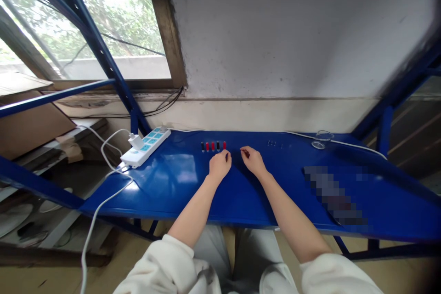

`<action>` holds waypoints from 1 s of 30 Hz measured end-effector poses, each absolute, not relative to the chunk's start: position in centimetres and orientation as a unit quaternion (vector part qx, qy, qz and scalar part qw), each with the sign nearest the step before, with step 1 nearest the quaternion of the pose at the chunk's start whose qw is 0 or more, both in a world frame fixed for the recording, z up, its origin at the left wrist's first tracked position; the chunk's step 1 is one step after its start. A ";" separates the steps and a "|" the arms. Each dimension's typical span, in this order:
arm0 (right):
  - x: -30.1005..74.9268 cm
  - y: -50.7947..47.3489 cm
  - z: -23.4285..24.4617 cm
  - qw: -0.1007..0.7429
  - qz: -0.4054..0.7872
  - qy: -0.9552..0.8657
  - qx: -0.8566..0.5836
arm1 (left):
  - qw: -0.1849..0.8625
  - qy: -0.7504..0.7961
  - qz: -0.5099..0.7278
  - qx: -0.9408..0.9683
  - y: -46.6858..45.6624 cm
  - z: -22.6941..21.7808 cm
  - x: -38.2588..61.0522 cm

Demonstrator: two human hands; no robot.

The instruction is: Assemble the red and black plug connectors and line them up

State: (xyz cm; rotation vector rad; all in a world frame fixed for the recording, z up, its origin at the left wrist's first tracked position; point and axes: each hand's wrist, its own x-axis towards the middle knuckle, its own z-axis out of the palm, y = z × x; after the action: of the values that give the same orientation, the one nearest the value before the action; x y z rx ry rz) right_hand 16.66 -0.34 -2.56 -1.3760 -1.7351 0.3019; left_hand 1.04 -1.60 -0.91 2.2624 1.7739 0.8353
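A row of small red and black upright pieces point(212, 146) stands on the blue metal shelf point(172, 183) near its back edge. My left hand point(219, 166) rests just in front of the row's right end, fingers curled closed, fingertips by the last red piece. My right hand point(252, 160) lies a little to the right, fingers pinched on a tiny item I cannot make out. A few more small dark pieces point(272, 143) sit further right.
A white power strip point(146, 147) with a plugged charger and white cables lies at the shelf's left. A coiled clear cable point(321, 139) sits at the back right. Blue frame struts rise on both sides. Cardboard point(31, 119) lies at left.
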 end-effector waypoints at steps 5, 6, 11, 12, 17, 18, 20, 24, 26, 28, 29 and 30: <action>16.6 -0.3 -2.6 0.440 0.124 -0.697 -0.553 | 0.058 0.615 0.288 0.732 -1.3 -0.4 1.2; 16.6 -0.3 -2.6 0.442 0.123 -0.697 -0.551 | 0.054 0.618 0.279 0.733 -1.2 -0.3 1.3; 16.6 -0.4 -2.5 0.436 0.126 -0.700 -0.552 | 0.050 0.638 0.222 0.736 -0.3 -0.3 1.5; 16.6 -0.5 -2.5 0.434 0.128 -0.700 -0.552 | 0.048 0.639 0.220 0.735 -0.2 -0.3 1.5; 16.5 -0.6 -2.4 0.431 0.137 -0.701 -0.551 | 0.065 0.610 0.307 0.727 0.4 -0.8 1.2; 16.4 -0.6 -2.4 0.430 0.138 -0.702 -0.551 | 0.081 0.599 0.338 0.721 0.4 -0.9 1.1; 16.4 -0.6 -2.4 0.431 0.139 -0.702 -0.549 | 0.133 0.573 0.404 0.701 0.5 -1.1 1.2; 16.2 -0.9 -2.0 0.446 0.137 -0.681 -0.564 | 0.293 0.499 0.501 0.644 0.3 -1.3 1.7; 16.0 -1.1 -1.6 0.452 0.144 -0.659 -0.584 | 0.356 0.454 0.526 0.624 0.0 -1.2 2.0; 15.9 -1.3 -1.3 0.453 0.163 -0.644 -0.594 | 0.393 0.419 0.544 0.612 -0.3 -1.0 2.2; 15.9 -1.4 -1.1 0.455 0.174 -0.643 -0.592 | 0.405 0.406 0.549 0.608 -0.4 -1.0 2.3; 15.8 -1.5 -1.0 0.458 0.183 -0.644 -0.585 | 0.416 0.396 0.551 0.605 -0.5 -0.9 2.3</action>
State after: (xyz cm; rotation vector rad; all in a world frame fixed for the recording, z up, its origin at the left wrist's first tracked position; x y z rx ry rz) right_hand 15.80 -1.53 -1.01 -1.4416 -1.5866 0.4505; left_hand 2.32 -0.55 -0.90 1.5206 0.9945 1.3841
